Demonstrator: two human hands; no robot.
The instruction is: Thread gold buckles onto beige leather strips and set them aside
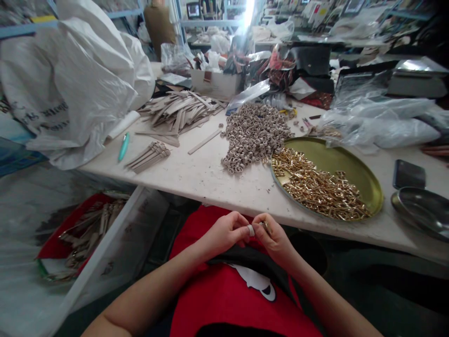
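Over my lap, just below the table edge, my two hands meet. My left hand (226, 230) pinches a small pale loop (250, 230), a ring like those heaped on the table. Facing it, my right hand (275, 238) is closed on a small gold buckle (266, 228), mostly covered by the fingers. Ahead lies a heap of beige strap loops (250, 133). To its right, a round gold tray (338, 157) bears a pile of gold buckles (322, 187). Beige straps (182, 112) lie in a loose pile at the left, with a smaller bundle of straps (149, 157) nearer me.
A teal cutter (123, 146) and a big white sack (80, 79) are on the left. Below, a red container (66, 245) holds finished-looking straps. A phone (409, 174) and a metal bowl (421, 210) are at the right. Plastic bags (389, 121) and a box (215, 83) stand behind.
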